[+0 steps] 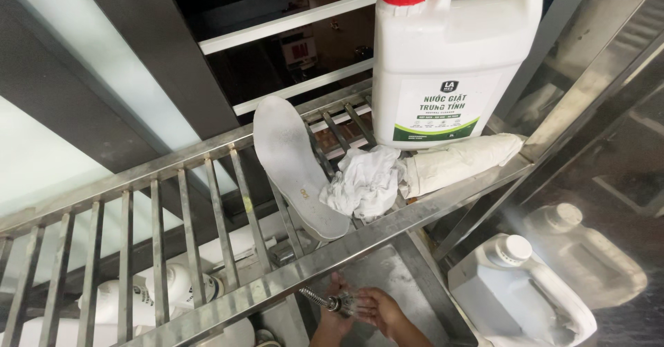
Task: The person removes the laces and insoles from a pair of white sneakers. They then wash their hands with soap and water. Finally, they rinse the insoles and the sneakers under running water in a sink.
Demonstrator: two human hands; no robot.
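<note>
Below a steel slatted rack [207,202], both hands sit low in the frame over a steel sink [401,271]. They meet at a sprayer nozzle [339,304] on a coiled metal hose [315,296], with water running over them. The right hand [380,309] lies with fingers loosely spread, palm under the spray, clamped on nothing. The left hand [333,323] is mostly hidden behind the nozzle, so I cannot tell whether it grips it or only rests beside it. The step looks like rinsing under the sprayer. A next move would call for steady aim into the basin, since the rack edge is close above. On the rack lie a white insole [294,163], a crumpled white cloth [363,181] and a white rolled bundle [456,161], just beside a large white jug with a red cap [449,49]. Two more white jugs [519,291] stand to the right of the sink.
</note>
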